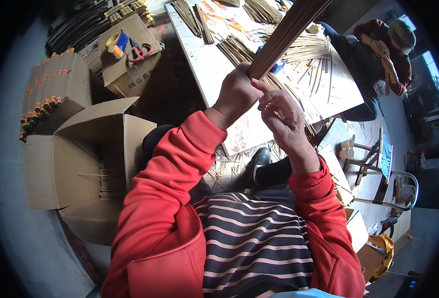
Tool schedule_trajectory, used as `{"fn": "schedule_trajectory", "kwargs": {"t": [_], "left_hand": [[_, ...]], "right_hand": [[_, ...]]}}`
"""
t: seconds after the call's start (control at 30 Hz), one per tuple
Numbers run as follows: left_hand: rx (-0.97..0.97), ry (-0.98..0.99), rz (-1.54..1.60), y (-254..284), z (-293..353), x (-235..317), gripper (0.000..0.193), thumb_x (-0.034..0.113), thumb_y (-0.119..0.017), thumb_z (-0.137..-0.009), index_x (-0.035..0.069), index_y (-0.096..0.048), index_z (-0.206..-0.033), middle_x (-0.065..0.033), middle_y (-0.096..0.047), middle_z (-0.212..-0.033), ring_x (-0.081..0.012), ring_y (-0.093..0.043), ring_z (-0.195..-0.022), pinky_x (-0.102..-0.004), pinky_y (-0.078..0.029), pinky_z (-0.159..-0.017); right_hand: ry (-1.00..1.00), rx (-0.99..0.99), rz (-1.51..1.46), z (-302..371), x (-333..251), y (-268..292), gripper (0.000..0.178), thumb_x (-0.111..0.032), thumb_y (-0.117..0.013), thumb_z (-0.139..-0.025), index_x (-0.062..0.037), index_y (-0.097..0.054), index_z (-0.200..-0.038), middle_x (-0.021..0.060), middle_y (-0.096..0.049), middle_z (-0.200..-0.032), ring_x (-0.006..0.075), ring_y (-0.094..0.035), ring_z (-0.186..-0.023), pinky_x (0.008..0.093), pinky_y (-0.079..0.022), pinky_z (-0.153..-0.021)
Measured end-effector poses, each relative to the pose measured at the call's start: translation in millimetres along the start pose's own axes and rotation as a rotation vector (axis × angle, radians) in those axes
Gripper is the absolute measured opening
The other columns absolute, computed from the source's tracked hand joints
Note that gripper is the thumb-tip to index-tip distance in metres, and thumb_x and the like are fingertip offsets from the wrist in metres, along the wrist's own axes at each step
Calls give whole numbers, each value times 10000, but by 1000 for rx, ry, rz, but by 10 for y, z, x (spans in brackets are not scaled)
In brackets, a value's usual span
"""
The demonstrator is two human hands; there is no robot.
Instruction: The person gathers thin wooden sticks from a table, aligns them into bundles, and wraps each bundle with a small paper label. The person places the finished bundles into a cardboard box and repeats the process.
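My left hand (237,92) is wrapped round the lower end of a thick bundle of brown incense sticks (289,39), raised over the table and slanting up to the right. Close beside it is my right hand (283,116), its index finger stretched toward the bundle's lower end by my left thumb. The other right fingers are loosely curled, and nothing shows between them. Below the bundle, more loose sticks (234,49) lie on the white table (244,131), with paler sticks (306,49) spread to the right.
An open cardboard box (40,171) stands at my left. Behind it, scissors (141,52) and a tape dispenser (116,45) lie on another carton (130,82). Banded stick bundles (45,94) are stacked far left. A person (391,54) sits across the table; a folding chair (381,154) stands right.
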State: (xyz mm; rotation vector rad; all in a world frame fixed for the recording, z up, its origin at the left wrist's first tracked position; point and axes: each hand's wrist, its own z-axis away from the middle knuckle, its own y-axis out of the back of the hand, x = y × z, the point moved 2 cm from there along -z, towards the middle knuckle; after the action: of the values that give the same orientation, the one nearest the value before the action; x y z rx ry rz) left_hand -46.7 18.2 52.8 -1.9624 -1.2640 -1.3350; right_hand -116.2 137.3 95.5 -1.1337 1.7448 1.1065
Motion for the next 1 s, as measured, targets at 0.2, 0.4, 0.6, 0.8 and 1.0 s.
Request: {"fn": "schedule_trajectory", "kwargs": {"t": [0.2,0.4,0.6,0.8,1.0], "left_hand": [[-46,109,-201,-85,-40,120,142,112,-564,-729,19,-545,-833,-207,-602,-779,-373,-599,-777,-381,-495,-692],[-135,32,-46,-117,-22,220,192,112,-585,-723,30,-550,-893,-179,-603,-843,-315,-617,-812,-351,-491,-706],[-382,-75,131,-171,88,381,251,25,-584,-664,24,-535,-910,-86,-554,-768,-162,-557,-706,-302,-460,-640],[-438,95,594,-239,233,-172,328,-35,-568,-715,22,-507,-1033,-57,-584,-887,-132,-566,-885,-271,-465,-743],[-255,10,64,-138,214,-86,370,66,-624,-710,42,-462,-1042,-127,-569,-932,-253,-594,-889,-340,-480,-734]], "right_hand": [[-119,138,-334,75,123,233,167,78,-411,-695,18,-559,-742,44,-566,-675,91,-523,-638,204,-412,-590],[-59,351,-247,-184,47,398,598,-117,-701,-736,32,-400,-1231,144,-485,-1171,189,-495,-1070,292,-416,-912],[159,75,-374,-562,-536,374,325,-100,-707,-676,28,-572,-942,80,-623,-756,153,-612,-706,265,-494,-672],[-13,214,-365,-531,-35,95,119,12,-621,-654,-27,-516,-693,13,-529,-591,87,-526,-557,231,-432,-505],[27,342,-349,-554,-105,15,129,39,-600,-690,-33,-493,-682,22,-527,-588,89,-499,-490,226,-408,-464]]}}
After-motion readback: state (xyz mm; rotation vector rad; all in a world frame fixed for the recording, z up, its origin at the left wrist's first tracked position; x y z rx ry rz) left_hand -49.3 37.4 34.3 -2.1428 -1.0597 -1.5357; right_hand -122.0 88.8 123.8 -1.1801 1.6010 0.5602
